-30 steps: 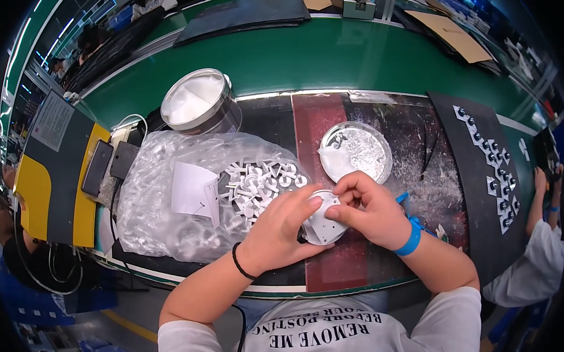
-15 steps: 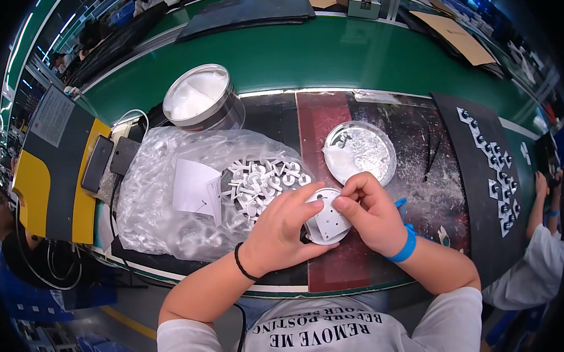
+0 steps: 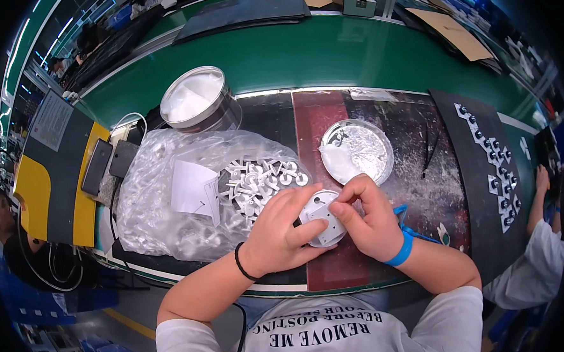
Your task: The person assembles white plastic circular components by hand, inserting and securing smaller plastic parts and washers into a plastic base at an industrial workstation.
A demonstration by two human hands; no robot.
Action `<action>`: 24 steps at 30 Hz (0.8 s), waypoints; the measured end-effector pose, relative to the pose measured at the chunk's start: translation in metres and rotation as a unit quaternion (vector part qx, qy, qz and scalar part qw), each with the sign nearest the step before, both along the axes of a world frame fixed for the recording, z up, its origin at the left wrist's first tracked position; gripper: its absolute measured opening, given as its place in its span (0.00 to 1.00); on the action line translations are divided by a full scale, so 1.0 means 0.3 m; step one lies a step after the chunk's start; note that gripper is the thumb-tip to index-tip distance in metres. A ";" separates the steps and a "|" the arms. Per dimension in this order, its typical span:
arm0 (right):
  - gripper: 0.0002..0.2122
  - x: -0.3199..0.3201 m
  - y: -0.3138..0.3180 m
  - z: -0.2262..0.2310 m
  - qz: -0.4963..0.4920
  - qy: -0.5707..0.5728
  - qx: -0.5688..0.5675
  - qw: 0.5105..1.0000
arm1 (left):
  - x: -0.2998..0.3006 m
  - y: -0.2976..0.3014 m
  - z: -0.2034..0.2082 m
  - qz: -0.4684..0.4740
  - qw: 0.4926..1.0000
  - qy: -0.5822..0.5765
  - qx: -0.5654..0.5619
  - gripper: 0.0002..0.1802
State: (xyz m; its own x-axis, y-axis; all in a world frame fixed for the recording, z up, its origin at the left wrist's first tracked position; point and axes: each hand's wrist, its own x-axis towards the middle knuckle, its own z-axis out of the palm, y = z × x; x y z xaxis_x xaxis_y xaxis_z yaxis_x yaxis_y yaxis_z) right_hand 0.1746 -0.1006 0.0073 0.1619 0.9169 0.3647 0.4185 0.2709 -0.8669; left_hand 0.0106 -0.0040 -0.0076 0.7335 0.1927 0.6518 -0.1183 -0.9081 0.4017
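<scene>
A round white plastic part with small holes [image 3: 331, 228] is held over the front of the workbench. My left hand [image 3: 282, 230] wraps its left side, the thumb lying across its face. At the part's upper right rim, my right hand [image 3: 370, 220] is closed with thumb and forefinger pinched together; whatever is between the fingertips is too small to make out. Just left of my hands, many small white plastic pieces [image 3: 256, 186] spill from a clear plastic bag [image 3: 150, 198]. Beyond my right hand stands a shallow round tin [image 3: 376, 171] with white, shiny contents.
A larger round tin [image 3: 231, 113] stands behind the bag. A paper sheet [image 3: 192, 189] lies on the bag. At left are a phone [image 3: 96, 166] and a yellow-and-black machine [image 3: 46, 170]. On the right, a black mat [image 3: 470, 167] holds rows of small parts; another person's arm [image 3: 539, 199] is beyond.
My left thumb has moved down across the white part's face, and the part has turned slightly. My right hand stays pinched near its rim, shifted slightly left.
</scene>
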 end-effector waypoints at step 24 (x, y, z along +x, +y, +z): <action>0.23 0.048 -0.001 0.026 0.234 0.267 -0.207 0.912 | -0.019 0.006 -0.004 0.005 0.998 -0.045 0.034 0.48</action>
